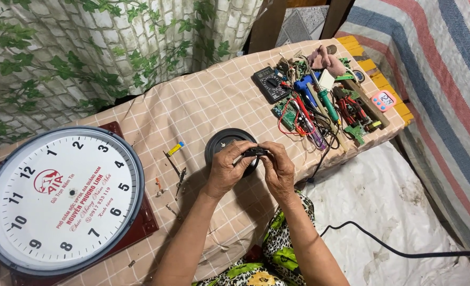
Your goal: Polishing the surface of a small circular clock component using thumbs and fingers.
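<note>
My left hand (227, 168) and my right hand (278, 168) meet over the table's front edge, both pinching a small black part (255, 152) between the fingertips. Right behind the hands lies a round black tray (224, 142), partly hidden by them. To the left on the checked cloth lie tweezers (172, 164), a small yellow and blue piece (175, 148) and a few tiny screws (160, 186).
A large white round wall clock face (60, 198) rests on a dark red board at the left. At the back right sit a black multimeter (269, 83), screwdrivers, circuit boards and wires (319, 106). A black cable (404, 253) crosses the white sheet at the right.
</note>
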